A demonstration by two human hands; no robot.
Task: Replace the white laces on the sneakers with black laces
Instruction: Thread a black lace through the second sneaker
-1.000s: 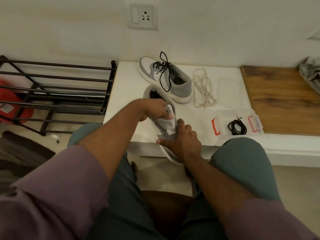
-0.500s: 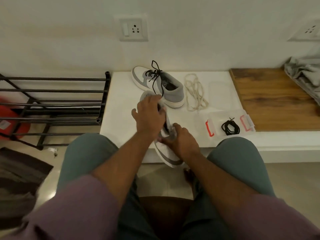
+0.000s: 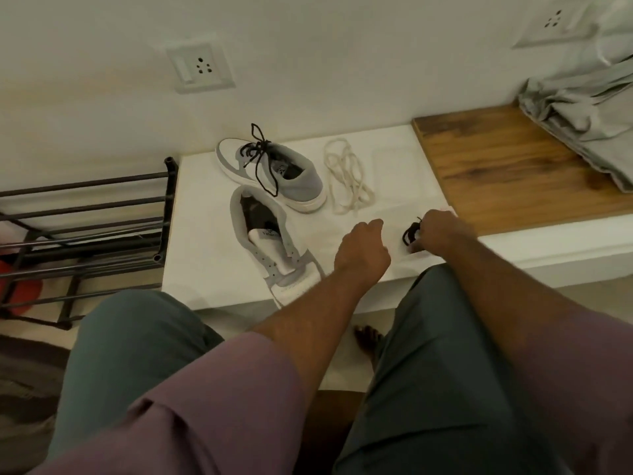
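Note:
An unlaced grey-and-white sneaker [image 3: 274, 255] lies on the white bench [image 3: 205, 269], its toe over the front edge. Behind it stands the other sneaker [image 3: 291, 180], tied with a black lace. Loose white laces [image 3: 349, 180] lie to its right. My right hand [image 3: 445, 234] pinches a coiled black lace [image 3: 410, 233] at the clear packet [image 3: 411, 257] near the bench's front edge. My left hand [image 3: 363, 252] is down on the packet's left end, and its fingers are hidden beneath it.
A black metal shoe rack [image 3: 85, 228] stands left of the bench, with something red behind it. A wooden board [image 3: 507, 166] covers the bench's right part and carries crumpled grey cloth [image 3: 582, 108]. My knees are close under the front edge.
Both hands have let go of the unlaced sneaker and moved right to the packet. The right hand has taken hold of the black lace. The sneaker now lies on the bench.

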